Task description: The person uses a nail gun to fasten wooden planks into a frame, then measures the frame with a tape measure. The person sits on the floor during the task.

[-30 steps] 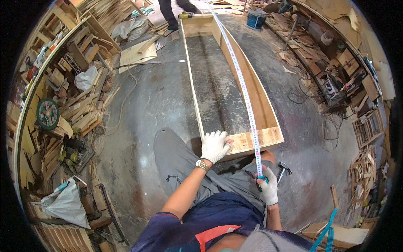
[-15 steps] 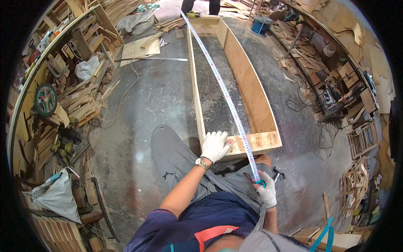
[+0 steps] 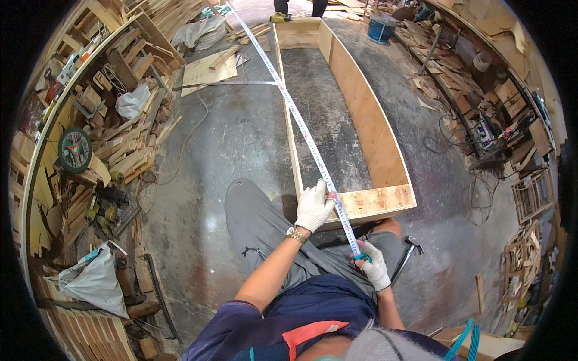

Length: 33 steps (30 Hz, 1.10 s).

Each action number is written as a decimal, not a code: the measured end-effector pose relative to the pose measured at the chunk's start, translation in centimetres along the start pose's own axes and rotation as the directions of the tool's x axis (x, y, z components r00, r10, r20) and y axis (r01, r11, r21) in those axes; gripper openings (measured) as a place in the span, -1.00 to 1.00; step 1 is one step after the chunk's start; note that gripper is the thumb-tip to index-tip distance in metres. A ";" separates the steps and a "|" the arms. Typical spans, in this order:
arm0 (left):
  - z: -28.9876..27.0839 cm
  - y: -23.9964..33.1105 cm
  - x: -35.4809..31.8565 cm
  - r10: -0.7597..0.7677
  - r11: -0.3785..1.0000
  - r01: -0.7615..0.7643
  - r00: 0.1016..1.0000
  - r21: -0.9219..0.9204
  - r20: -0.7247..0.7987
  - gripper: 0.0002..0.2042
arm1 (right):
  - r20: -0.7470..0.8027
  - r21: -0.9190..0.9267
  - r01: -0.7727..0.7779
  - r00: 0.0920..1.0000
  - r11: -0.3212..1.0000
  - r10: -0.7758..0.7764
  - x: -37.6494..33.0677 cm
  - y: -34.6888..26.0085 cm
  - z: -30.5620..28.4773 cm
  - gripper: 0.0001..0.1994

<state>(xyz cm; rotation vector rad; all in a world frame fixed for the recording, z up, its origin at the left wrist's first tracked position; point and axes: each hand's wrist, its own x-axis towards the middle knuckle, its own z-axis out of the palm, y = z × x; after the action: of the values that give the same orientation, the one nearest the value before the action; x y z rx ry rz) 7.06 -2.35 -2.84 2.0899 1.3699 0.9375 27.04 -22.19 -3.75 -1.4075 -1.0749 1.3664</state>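
Observation:
A long, open wooden frame (image 3: 361, 114) lies on the floor, reaching away from me. My right hand (image 3: 374, 269), in a white knit glove, is closed around a tape measure (image 3: 362, 257) with a teal case. Its white blade (image 3: 301, 123) runs out over the frame's near board, crosses the left side board and extends past it at the far left. My left hand (image 3: 314, 207), also gloved, is at the near left corner, thumb and fingers closed at the blade's left edge. The fingertips' hold is partly hidden.
A hammer (image 3: 408, 257) is beside my right leg. Another person's legs (image 3: 301, 7) stand beyond the frame, near a yellow-green tool (image 3: 280, 18). A metal strip (image 3: 229, 83) and a plywood sheet (image 3: 208, 72) lie left. Scrap wood lines both sides; a blue bucket (image 3: 380, 29) stands far right.
The blade's far end has swung left, beyond the frame's side board. My left hand has moved from the frame's corner onto the blade. My right hand has shifted slightly left with the case.

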 end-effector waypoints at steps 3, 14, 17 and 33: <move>0.0 0.2 0.1 -0.006 1.000 0.006 1.000 0.030 0.009 -0.72 | 0.010 -0.048 0.008 1.000 0.999 -0.008 0.1 0.2 -0.1 -0.46; -0.6 0.7 0.1 -0.037 0.999 0.036 0.997 0.022 0.066 -0.74 | -0.003 -0.038 0.007 1.000 0.999 -0.008 0.1 0.4 0.1 -0.47; -1.1 1.0 0.2 -0.033 0.999 0.032 0.993 0.011 0.117 -0.72 | -0.022 -0.011 -0.036 0.999 0.999 0.036 0.0 -0.6 0.1 -0.46; -0.3 0.2 0.1 0.068 0.997 -0.069 0.997 0.035 0.041 -0.68 | -0.288 -0.311 -0.017 0.954 0.950 -0.078 2.2 -8.7 -12.0 -0.44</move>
<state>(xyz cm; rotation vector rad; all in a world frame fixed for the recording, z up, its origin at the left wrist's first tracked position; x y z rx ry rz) 7.03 -2.36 -2.49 2.1833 1.3114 0.8994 38.99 -18.14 4.35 -1.7535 -1.1362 0.9476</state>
